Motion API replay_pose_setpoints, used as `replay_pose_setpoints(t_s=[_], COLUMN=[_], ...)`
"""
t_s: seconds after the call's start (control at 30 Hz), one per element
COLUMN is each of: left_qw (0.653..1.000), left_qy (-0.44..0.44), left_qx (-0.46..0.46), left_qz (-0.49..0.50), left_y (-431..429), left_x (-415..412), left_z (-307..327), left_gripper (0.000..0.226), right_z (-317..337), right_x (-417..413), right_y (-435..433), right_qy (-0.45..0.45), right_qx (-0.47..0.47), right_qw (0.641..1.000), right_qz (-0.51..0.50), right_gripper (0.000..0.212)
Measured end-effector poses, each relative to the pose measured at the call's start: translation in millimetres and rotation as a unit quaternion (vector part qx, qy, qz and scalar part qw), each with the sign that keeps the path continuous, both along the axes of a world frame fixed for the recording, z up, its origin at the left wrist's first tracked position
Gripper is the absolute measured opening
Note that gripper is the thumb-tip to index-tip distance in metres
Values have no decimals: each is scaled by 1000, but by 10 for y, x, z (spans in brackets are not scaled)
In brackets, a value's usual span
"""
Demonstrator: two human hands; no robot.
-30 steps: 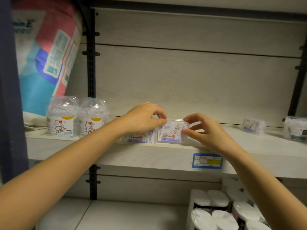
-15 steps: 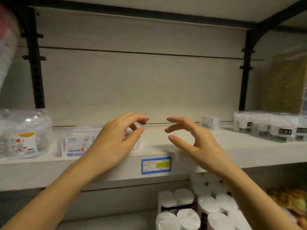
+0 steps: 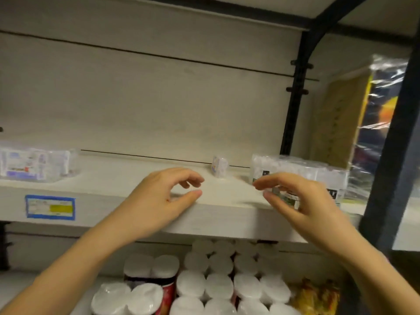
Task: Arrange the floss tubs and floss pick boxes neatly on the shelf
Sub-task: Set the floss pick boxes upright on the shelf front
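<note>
Hands were what your head camera mostly caught: your left hand (image 3: 159,201) and right hand (image 3: 302,201) hovered apart over the shelf (image 3: 216,220), fingers curled loosely, gripping nothing. One small floss pick box (image 3: 219,166) stood alone near the back wall, between them and beyond. Arranged floss pick boxes (image 3: 34,164) sat far left. A hasty pinch could have toppled that light box or pushed it against the wrapped packs (image 3: 300,176) beside it. Blur hid the packs' contents.

Both hands, left (image 3: 156,201) and right (image 3: 302,201), hover empty over the shelf (image 3: 227,219), fingers seemingly curled.
</note>
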State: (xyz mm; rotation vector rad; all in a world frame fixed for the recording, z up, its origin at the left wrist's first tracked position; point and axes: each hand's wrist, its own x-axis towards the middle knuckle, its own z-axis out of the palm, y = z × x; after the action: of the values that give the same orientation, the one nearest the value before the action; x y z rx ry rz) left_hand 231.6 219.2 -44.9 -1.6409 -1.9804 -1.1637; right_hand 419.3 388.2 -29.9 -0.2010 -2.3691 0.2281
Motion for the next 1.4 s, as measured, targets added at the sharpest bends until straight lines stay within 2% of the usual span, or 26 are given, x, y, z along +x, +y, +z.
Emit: replay_pose_setpoints(t_s=[0.2,0.27,0.37,0.47,0.6,0.7,0.77,0.87,0.9,0.97,1.03,1.1,1.2,1.27,1.4], left_qw=[990,989,989,989,989,988,987,993,993,983,973,967,939,933,934], left_qy=[62,64,64,69,69,76,79,26,-10,-73,-112,-178,-312,-317,-300], left_qx=[-79,-74,-54,-40,-32,-37,-42,12,61,154,190,175,116,81,86], left_qz=[94,111,120,121,126,131,135,117,97,73,72,56,-82,-151,-173], left_y=[364,391,381,375,375,369,372,387,382,350,307,273,231,208,199], left_x=[163,157,134,139,136,130,135,173,175,144,113,116,185,259,306], left_z=[-34,-61,-101,-122,-128,-128,-133,-105,-88,-48,21,84,154,151,128], left_gripper=[29,30,32,43,39,51,45,13,11,19,24,33,44,33,29], right_z=[94,185,409,599,574,516,515,589,638,726,741,677,549,499,430], right_x=[-227,-517,-1042,-1483,-1875,-1960,-1962,-1909,-1842,-1591,-1204,-784,-347,-221,-168], right_y=[160,206,305,378,580,681,701,676,640,522,366,221,119,97,83], right_qy=[-28,-34,-37,-97,-186,-190,-187,-159,-131,-70,-37,-43,-76,-92,-63], right_qx=[-7,5,18,-4,-41,-62,-66,-63,-67,-90,-129,-172,-207,-221,-242], right_qw=[1000,999,993,976,955,952,954,964,972,987,991,978,955,947,949], right_qz=[12,-18,-113,-193,-229,-230,-226,-202,-183,-115,-4,111,201,213,192], right_gripper=[23,24,28,39,35,30,29,34,36,36,32,28,25,30,44])
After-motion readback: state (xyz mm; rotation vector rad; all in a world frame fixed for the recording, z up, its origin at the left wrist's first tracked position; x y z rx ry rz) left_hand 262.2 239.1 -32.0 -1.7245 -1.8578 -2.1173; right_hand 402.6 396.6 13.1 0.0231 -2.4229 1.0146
